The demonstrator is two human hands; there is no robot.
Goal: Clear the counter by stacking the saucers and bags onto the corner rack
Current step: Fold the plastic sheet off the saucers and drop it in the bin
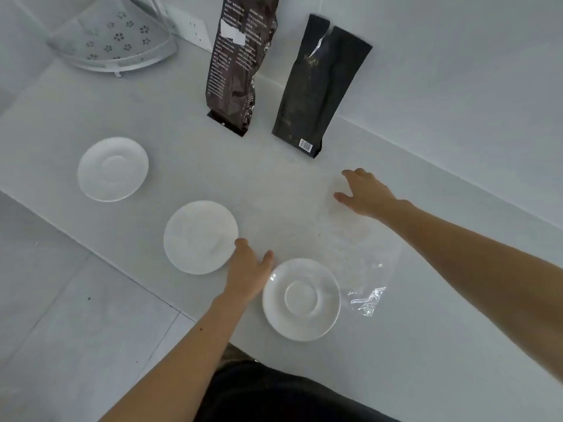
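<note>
Two saucers [200, 237] — beside left fingers [242, 243]

bright flat diffuse light, white surface [182, 123] near blown out, shadows faint, glare on clear plastic bag [367, 300], wide-angle bending at edges, soft focus overall

I am looking at a home kitchen: white bench [170, 123], saucers [112, 169], coffee bags [237, 65], corner rack [115, 41], wall socket [192, 30], tiled floor [61, 300].

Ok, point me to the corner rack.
The corner rack sits at the top left of the head view, in the counter's far corner, beyond the farthest saucer and left of the brown bag.
</note>
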